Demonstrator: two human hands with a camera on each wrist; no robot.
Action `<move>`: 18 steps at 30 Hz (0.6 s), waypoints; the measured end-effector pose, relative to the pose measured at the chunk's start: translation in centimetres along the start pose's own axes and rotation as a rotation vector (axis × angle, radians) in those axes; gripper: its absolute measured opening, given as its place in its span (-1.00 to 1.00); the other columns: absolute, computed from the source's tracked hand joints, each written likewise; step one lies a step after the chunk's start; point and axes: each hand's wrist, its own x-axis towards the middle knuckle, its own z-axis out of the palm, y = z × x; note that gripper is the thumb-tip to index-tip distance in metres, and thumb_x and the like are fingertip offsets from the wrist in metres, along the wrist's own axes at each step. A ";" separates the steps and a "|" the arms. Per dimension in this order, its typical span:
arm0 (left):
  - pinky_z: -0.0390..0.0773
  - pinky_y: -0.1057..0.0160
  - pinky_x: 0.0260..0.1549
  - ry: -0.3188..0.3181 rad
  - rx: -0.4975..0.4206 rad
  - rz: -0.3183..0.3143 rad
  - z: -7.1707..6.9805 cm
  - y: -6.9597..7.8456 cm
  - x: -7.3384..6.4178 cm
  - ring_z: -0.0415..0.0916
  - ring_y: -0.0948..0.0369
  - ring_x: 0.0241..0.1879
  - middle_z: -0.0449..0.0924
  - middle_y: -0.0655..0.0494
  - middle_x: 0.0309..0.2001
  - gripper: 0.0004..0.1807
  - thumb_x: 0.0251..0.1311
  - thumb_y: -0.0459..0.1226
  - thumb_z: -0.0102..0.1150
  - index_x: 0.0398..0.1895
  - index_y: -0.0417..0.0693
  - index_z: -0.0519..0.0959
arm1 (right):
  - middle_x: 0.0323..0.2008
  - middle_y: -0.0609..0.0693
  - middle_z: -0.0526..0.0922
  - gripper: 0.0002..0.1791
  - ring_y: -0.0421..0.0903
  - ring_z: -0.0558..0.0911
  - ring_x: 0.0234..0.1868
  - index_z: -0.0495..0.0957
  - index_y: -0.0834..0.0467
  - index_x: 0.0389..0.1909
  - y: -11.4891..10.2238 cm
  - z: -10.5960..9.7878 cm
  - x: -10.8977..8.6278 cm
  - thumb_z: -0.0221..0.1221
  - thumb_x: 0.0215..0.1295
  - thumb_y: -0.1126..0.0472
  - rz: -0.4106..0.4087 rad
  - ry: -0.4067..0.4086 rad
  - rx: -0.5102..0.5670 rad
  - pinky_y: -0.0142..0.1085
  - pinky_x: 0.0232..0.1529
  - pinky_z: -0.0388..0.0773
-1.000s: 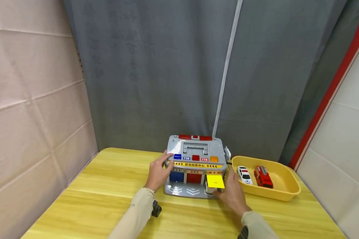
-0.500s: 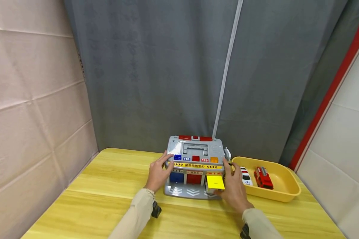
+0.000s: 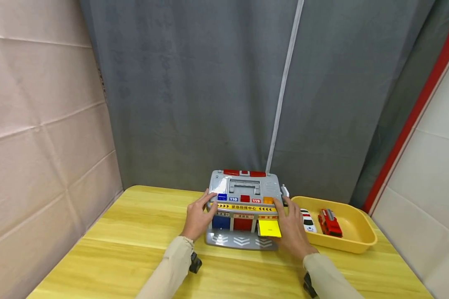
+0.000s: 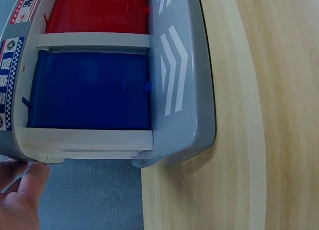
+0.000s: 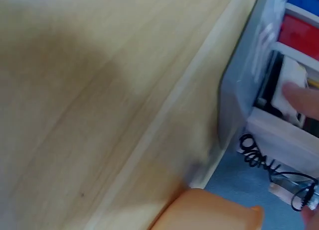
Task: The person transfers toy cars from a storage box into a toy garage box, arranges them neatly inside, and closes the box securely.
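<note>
A grey toy emergency station (image 3: 218,182) stands on the table, with a blue door (image 4: 89,90) and a red door (image 4: 102,11) down. Its yellow door (image 3: 269,228) is lifted at the right bay. My left hand (image 3: 197,218) holds the roof's front left corner, index finger on top, thumb at the front. My right hand (image 3: 292,232) is at the right side, with fingers on the roof edge beside the orange button (image 3: 267,200). Its thumb (image 5: 305,101) presses a white toy vehicle (image 5: 285,90) inside the right bay. From the head, the yellow door mostly hides this vehicle.
Right of the station sits a yellow bin (image 3: 355,224) holding a white toy police car (image 3: 307,220) and a red toy fire truck (image 3: 330,223). A coiled black cord (image 5: 252,151) hangs from the station's right side. A grey curtain (image 3: 191,104) hangs behind the table.
The white toy vehicle has gone further back into the right bay. My right hand has moved forward and up, its fingers coming onto the roof edge. My left hand has stayed put.
</note>
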 end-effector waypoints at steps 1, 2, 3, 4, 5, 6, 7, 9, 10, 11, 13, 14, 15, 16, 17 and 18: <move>0.54 0.00 0.25 -0.004 -0.002 -0.006 0.0 0.0 0.0 0.41 -0.14 0.38 0.38 -0.18 0.42 -0.64 0.35 -0.13 0.18 0.17 0.07 0.64 | 0.43 0.32 0.12 0.30 0.32 0.16 0.38 0.13 0.06 0.47 0.1 0.1 0.1 0.68 -0.38 0.23 -0.016 0.017 -0.012 0.31 0.40 0.24; 0.54 0.01 0.25 -0.007 0.000 -0.010 0.0 0.0 0.0 0.41 -0.12 0.38 0.38 -0.16 0.43 -0.64 0.35 -0.12 0.18 0.17 0.08 0.64 | 0.41 0.34 0.15 0.27 0.32 0.18 0.36 0.14 0.08 0.45 0.1 0.1 0.2 0.67 -0.38 0.28 -0.032 0.036 -0.023 0.29 0.39 0.26; 0.54 0.02 0.25 -0.012 -0.002 -0.015 0.0 0.1 0.0 0.41 -0.11 0.38 0.38 -0.15 0.43 -0.64 0.35 -0.12 0.18 0.17 0.09 0.64 | 0.38 0.36 0.17 0.26 0.32 0.20 0.35 0.15 0.10 0.43 0.2 0.2 0.3 0.66 -0.38 0.31 -0.045 0.053 -0.033 0.28 0.39 0.27; 0.54 0.02 0.25 -0.015 -0.001 -0.020 0.0 0.1 0.0 0.41 -0.11 0.39 0.37 -0.14 0.43 -0.64 0.35 -0.11 0.18 0.18 0.09 0.64 | 0.36 0.36 0.19 0.25 0.31 0.21 0.34 0.16 0.11 0.42 0.3 0.2 0.4 0.66 -0.39 0.34 -0.055 0.065 -0.039 0.27 0.38 0.30; 0.54 0.03 0.25 -0.019 -0.002 -0.026 0.0 0.1 0.0 0.41 -0.10 0.39 0.37 -0.12 0.44 -0.63 0.36 -0.10 0.17 0.18 0.10 0.64 | 0.35 0.36 0.20 0.24 0.30 0.22 0.33 0.16 0.11 0.41 0.3 0.3 0.5 0.66 -0.38 0.34 -0.061 0.072 -0.041 0.26 0.37 0.32; 0.54 0.03 0.25 -0.019 -0.001 -0.024 -0.1 0.2 0.1 0.41 -0.10 0.39 0.36 -0.12 0.44 -0.64 0.36 -0.10 0.17 0.18 0.10 0.64 | 0.35 0.36 0.21 0.22 0.30 0.23 0.32 0.17 0.11 0.41 0.4 0.3 0.5 0.66 -0.36 0.33 -0.065 0.076 -0.038 0.26 0.36 0.32; 0.54 0.03 0.25 -0.018 -0.002 -0.026 -0.1 0.2 0.1 0.41 -0.10 0.39 0.36 -0.12 0.44 -0.63 0.36 -0.10 0.17 0.18 0.10 0.64 | 0.35 0.35 0.20 0.21 0.30 0.23 0.33 0.16 0.10 0.42 0.5 0.3 0.6 0.65 -0.33 0.31 -0.065 0.074 -0.029 0.26 0.37 0.32; 0.55 0.01 0.24 -0.006 -0.002 -0.018 -0.1 0.2 0.1 0.41 -0.12 0.38 0.37 -0.13 0.44 -0.63 0.35 -0.11 0.18 0.18 0.09 0.64 | 0.37 0.34 0.19 0.21 0.29 0.22 0.33 0.16 0.07 0.44 0.6 0.1 0.6 0.65 -0.30 0.28 -0.068 0.056 0.002 0.27 0.36 0.30; 0.55 0.01 0.24 0.001 -0.001 -0.013 -0.2 0.2 0.1 0.41 -0.13 0.38 0.37 -0.15 0.43 -0.63 0.34 -0.12 0.19 0.18 0.08 0.64 | 0.38 0.32 0.18 0.20 0.29 0.22 0.34 0.16 0.06 0.45 0.8 0.0 0.6 0.64 -0.28 0.26 -0.071 0.042 0.014 0.28 0.36 0.29; 0.55 0.00 0.24 0.004 -0.001 -0.010 -0.2 0.3 0.1 0.41 -0.14 0.38 0.38 -0.15 0.43 -0.64 0.34 -0.12 0.19 0.17 0.08 0.64 | 0.40 0.32 0.18 0.20 0.28 0.22 0.34 0.16 0.04 0.47 0.9 -0.2 0.5 0.63 -0.25 0.25 -0.073 0.028 0.027 0.28 0.35 0.29; 0.54 0.01 0.24 0.002 0.001 -0.010 -0.2 0.2 0.1 0.41 -0.13 0.38 0.38 -0.14 0.43 -0.64 0.34 -0.11 0.19 0.17 0.09 0.64 | 0.41 0.30 0.19 0.16 0.28 0.24 0.33 0.18 0.02 0.49 1.2 -0.7 0.5 0.59 -0.19 0.31 -0.083 0.000 0.042 0.28 0.34 0.33; 0.54 0.00 0.25 0.000 0.001 -0.008 -0.2 0.2 0.1 0.40 -0.13 0.38 0.38 -0.14 0.43 -0.64 0.34 -0.12 0.18 0.17 0.09 0.64 | 0.42 0.30 0.20 0.12 0.28 0.26 0.33 0.20 0.02 0.49 1.4 -1.0 0.5 0.54 -0.14 0.36 -0.092 -0.013 0.049 0.29 0.32 0.36; 0.54 0.00 0.25 -0.003 0.002 -0.007 -0.2 0.2 0.0 0.40 -0.13 0.38 0.38 -0.15 0.43 -0.64 0.34 -0.12 0.18 0.17 0.09 0.65 | 0.42 0.29 0.21 0.09 0.28 0.27 0.33 0.21 0.00 0.50 1.5 -1.4 0.5 0.50 -0.12 0.41 -0.094 -0.029 0.053 0.29 0.30 0.39; 0.54 0.00 0.25 -0.005 0.004 -0.004 -0.2 0.2 0.0 0.40 -0.14 0.38 0.38 -0.15 0.43 -0.64 0.35 -0.12 0.18 0.17 0.09 0.64 | 0.43 0.28 0.22 0.06 0.27 0.29 0.33 0.22 -0.01 0.50 1.6 -1.7 0.5 0.45 -0.08 0.45 -0.096 -0.045 0.061 0.30 0.29 0.41; 0.54 0.00 0.25 -0.005 0.003 -0.003 -0.2 0.1 0.0 0.40 -0.14 0.38 0.38 -0.15 0.43 -0.64 0.35 -0.12 0.18 0.17 0.09 0.64 | 0.43 0.27 0.24 0.03 0.27 0.30 0.32 0.24 -0.02 0.50 1.7 -2.0 0.5 0.39 -0.05 0.50 -0.094 -0.063 0.073 0.30 0.28 0.43; 0.54 0.00 0.25 -0.005 -0.002 -0.002 -0.2 0.1 0.0 0.40 -0.14 0.38 0.38 -0.16 0.43 -0.64 0.35 -0.12 0.18 0.17 0.08 0.64 | 0.43 0.26 0.25 0.01 0.27 0.31 0.33 0.25 -0.03 0.49 1.8 -2.3 0.6 0.33 -0.03 0.54 -0.093 -0.080 0.079 0.30 0.27 0.44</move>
